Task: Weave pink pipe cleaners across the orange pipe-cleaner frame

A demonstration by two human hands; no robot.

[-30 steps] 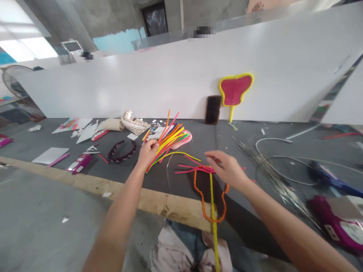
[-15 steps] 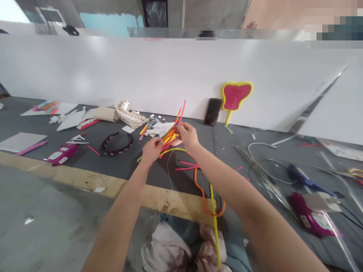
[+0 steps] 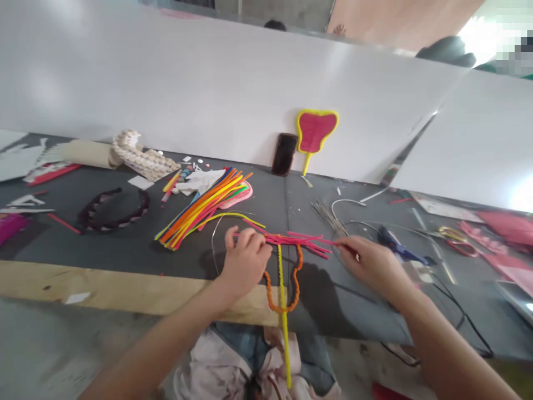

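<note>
Plainly, the dark surface (image 3: 270,194) comes first, and the fuzzy wire piece (image 3: 281,278) lies at its near edge, between the 2 hands. It should weigh very little and bend readily. The bundle of colored strips (image 3: 200,208) lies loose beyond the left hand; it would likely scatter unless taken around its middle. The yellow stem (image 3: 285,333) runs past the edge above the lap, probably too floppy to lift by its far end. The orange loop (image 3: 272,307), twisted, likely keeps its shape but squashes under firm pressure. The left hand (image 3: 245,258) curls over the left ends of the pink strips (image 3: 306,239); whether it grips them, I cannot tell. The right hand (image 3: 370,258) pinches 1 strip's tip; fuzz should stop slipping, though holding nearer the crossing looks steadier.
</note>
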